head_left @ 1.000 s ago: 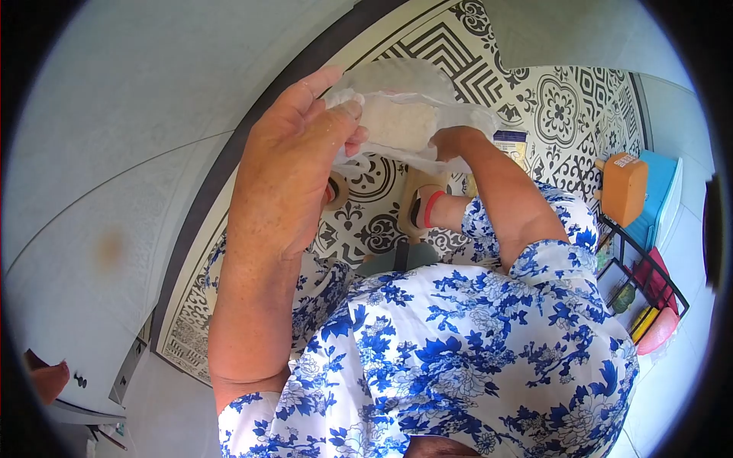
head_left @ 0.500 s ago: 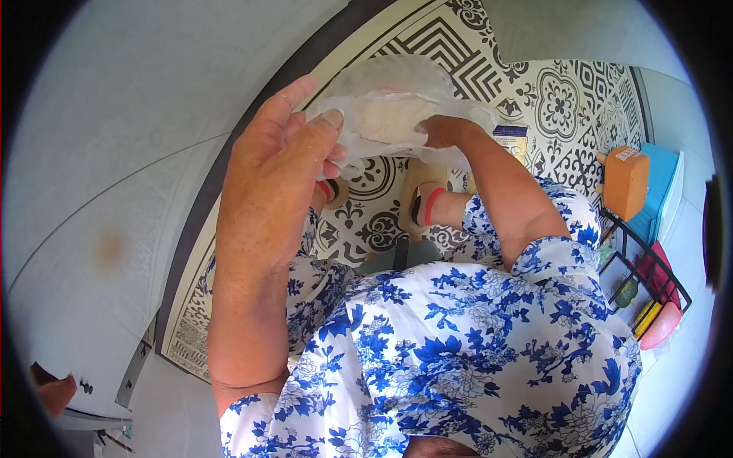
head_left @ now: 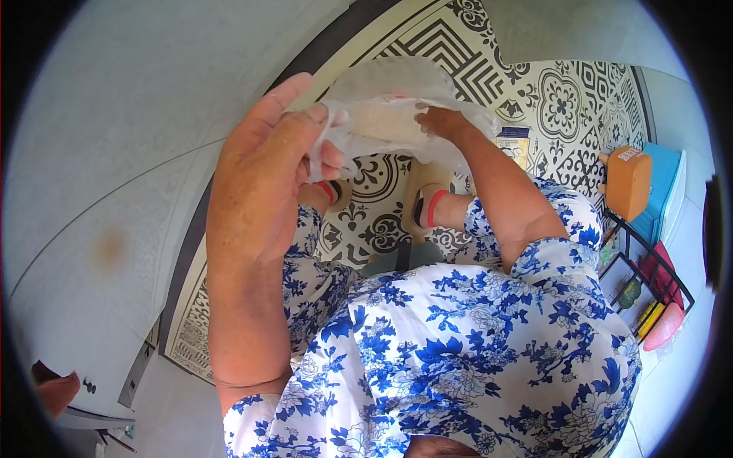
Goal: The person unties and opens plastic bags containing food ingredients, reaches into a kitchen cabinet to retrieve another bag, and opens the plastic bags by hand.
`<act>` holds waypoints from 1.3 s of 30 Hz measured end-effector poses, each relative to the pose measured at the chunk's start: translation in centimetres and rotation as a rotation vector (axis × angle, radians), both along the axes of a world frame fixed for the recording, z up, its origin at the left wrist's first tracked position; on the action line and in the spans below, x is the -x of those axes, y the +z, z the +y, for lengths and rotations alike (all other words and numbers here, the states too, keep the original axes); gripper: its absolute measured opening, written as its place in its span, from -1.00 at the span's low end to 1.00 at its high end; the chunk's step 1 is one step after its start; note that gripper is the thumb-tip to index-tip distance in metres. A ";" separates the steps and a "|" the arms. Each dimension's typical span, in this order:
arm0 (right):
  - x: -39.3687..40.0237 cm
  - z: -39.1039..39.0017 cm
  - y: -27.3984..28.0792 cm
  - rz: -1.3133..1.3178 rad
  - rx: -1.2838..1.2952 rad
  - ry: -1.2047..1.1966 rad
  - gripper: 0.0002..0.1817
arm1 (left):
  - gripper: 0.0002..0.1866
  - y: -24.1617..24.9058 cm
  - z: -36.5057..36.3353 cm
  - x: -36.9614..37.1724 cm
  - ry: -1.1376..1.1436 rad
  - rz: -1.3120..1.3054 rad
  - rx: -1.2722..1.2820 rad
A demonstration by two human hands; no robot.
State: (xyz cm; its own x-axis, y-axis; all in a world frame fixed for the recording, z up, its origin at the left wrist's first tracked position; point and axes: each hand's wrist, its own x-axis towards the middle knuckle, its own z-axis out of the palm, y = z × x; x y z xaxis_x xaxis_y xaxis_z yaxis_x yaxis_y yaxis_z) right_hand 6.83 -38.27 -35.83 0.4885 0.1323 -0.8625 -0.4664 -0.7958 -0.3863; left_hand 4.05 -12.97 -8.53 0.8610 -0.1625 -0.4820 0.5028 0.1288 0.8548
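Note:
My left hand (head_left: 267, 149) is pinched shut on the near-left edge of a clear plastic bag (head_left: 405, 76), its index finger pointing up and away. The bag is spread wide in front of me, above the floor. Inside it lies a pale, powdery or grainy mass (head_left: 382, 124). My right hand (head_left: 445, 124) reaches into the bag's mouth from the right, fingers bent and slightly apart, with the fingertips beside the pale mass. Nothing shows between them.
Patterned black-and-cream floor (head_left: 374, 175) lies below, with my sandalled feet (head_left: 427, 206) on it. A printed packet (head_left: 513, 141) sits beyond my right forearm. To the right are an orange container (head_left: 628, 183), a blue box (head_left: 668, 191) and a black rack (head_left: 649, 263) holding several items.
My left hand has shifted slightly left, drawing the bag's edge with it. The fingers of my right hand have lifted a little off the pale mass and spread.

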 end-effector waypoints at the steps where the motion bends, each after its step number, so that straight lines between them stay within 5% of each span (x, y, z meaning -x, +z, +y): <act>1: 0.1 -0.1 -0.6 0.001 -0.001 0.001 -0.47 | -0.37 -0.3 0.1 -0.2 0.001 0.001 -0.001; 4: -0.1 -0.1 -1.4 -0.285 0.146 0.070 -0.45 | -0.38 -0.6 0.1 -0.8 0.124 -0.059 -0.184; 7: -0.4 -0.6 -0.6 -0.383 0.327 0.081 -0.46 | -0.38 -0.3 -0.4 -0.5 0.059 -0.032 0.037; 9: -1.0 -1.5 -2.1 -0.973 0.453 0.253 -0.56 | -0.38 -1.0 -0.6 -0.6 0.107 -0.073 -0.123; 13: -0.7 -3.0 -5.3 -0.904 0.480 0.303 -0.59 | -0.38 -2.9 -1.7 -0.2 0.086 -0.020 -0.055; 15: -0.5 -3.3 -5.8 -1.048 0.624 0.657 -0.55 | -0.39 -3.1 -1.7 0.1 0.064 -0.051 -0.113; 16: -0.8 -3.6 -6.1 -1.050 0.623 0.657 -0.55 | -0.39 -3.1 -1.7 0.2 0.065 -0.053 -0.114; 18: -1.2 -1.9 -1.9 0.027 -0.033 -0.337 -0.53 | -0.41 -2.9 -1.6 0.2 -0.019 -0.049 -0.149; 24: 2.4 -0.8 -4.2 -0.629 0.105 0.245 -0.56 | -0.41 -2.2 -1.9 1.0 -0.037 0.060 -0.199; 27: 2.4 -0.4 -4.0 -0.364 -0.044 0.420 -0.58 | -0.39 -2.2 -2.0 0.9 0.062 0.009 -0.169; 36: 1.7 -0.4 -2.2 -0.343 0.046 0.062 -0.51 | -0.34 -1.8 -1.8 0.9 0.052 0.060 -0.146; 39: 1.6 -0.3 -1.6 -0.446 0.173 0.117 -0.51 | -0.34 -1.9 -1.6 0.8 0.045 0.047 -0.160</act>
